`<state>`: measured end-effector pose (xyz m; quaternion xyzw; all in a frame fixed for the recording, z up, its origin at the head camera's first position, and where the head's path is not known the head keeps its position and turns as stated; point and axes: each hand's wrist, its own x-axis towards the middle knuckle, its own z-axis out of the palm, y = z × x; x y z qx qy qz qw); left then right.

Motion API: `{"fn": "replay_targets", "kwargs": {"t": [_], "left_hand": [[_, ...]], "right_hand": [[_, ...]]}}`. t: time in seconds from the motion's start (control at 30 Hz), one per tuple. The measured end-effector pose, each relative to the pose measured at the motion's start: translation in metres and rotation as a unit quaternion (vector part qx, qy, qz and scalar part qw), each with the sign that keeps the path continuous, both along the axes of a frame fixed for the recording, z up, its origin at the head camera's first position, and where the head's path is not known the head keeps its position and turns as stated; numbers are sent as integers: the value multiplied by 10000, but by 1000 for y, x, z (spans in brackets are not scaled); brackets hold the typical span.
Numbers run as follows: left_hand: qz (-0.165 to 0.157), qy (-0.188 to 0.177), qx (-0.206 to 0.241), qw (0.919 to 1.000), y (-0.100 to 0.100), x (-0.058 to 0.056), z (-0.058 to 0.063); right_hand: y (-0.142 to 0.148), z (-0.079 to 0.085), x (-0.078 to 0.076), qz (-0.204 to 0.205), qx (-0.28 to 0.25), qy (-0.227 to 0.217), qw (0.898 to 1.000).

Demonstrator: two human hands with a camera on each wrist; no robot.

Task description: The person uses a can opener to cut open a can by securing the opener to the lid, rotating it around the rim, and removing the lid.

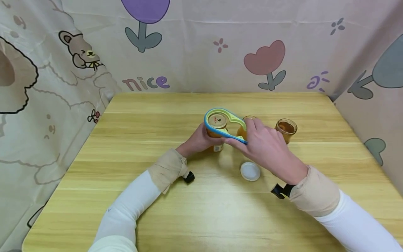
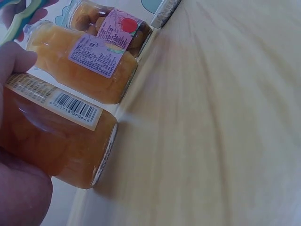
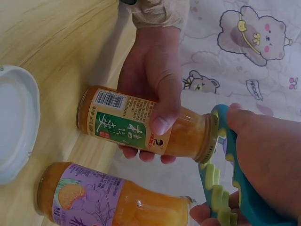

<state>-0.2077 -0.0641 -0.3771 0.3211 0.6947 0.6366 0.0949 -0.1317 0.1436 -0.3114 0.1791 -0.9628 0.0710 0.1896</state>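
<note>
My left hand (image 1: 199,140) grips an upright glass jar (image 3: 181,136) of orange fruit, its label green and cream, its gold lid (image 1: 217,120) still on. The thumb lies across the label in the right wrist view. My right hand (image 1: 272,148) holds a blue-and-green jar opener (image 1: 234,137) by its handles. The wide end of the opener's loop surrounds the lid, and its toothed inner side shows in the right wrist view. Close by on the right stands a second orange jar (image 2: 82,59) with a purple label, partly hidden by the right hand in the head view.
A lidless jar (image 1: 286,131) with brown contents stands to the right, behind the right hand. A white-lined lid (image 1: 250,171) lies inside up on the wooden table (image 1: 201,217), nearer than the jars. Patterned cloth (image 1: 201,63) hangs behind the table and along its sides.
</note>
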Motion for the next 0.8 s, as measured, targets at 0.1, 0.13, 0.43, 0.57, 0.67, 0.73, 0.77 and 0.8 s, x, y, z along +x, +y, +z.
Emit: {"fn": "replay_targets", "kwargs": {"t": [0.1, 0.13, 0.43, 0.57, 0.67, 0.73, 0.77, 0.8], "left_hand": [[4, 10, 7, 10000, -1, 0, -1], [-9, 20, 27, 10000, -1, 0, -1], [-145, -27, 206, 9997, -1, 0, -3], [-105, 3, 196, 9998, 0, 1, -2], [-66, -14, 150, 9999, 0, 2, -1], [-38, -29, 112, 9999, 0, 2, -1], [-26, -34, 86, 10000, 0, 2, -1], [-14, -40, 75, 10000, 0, 2, -1]], "right_hand": [[-2, 0, 0, -43, 22, 24, 10000], [-3, 1, 1, -63, 17, 31, 10000], [-7, 0, 2, -6, 207, 159, 9997], [-7, -1, 2, 33, 206, 397, 9990], [-7, -3, 2, 131, 252, 701, 9971], [-7, -4, 2, 196, 281, 837, 9959], [-7, -4, 1, 228, 300, 880, 9954], [-7, -4, 1, 259, 310, 907, 9951]]}}
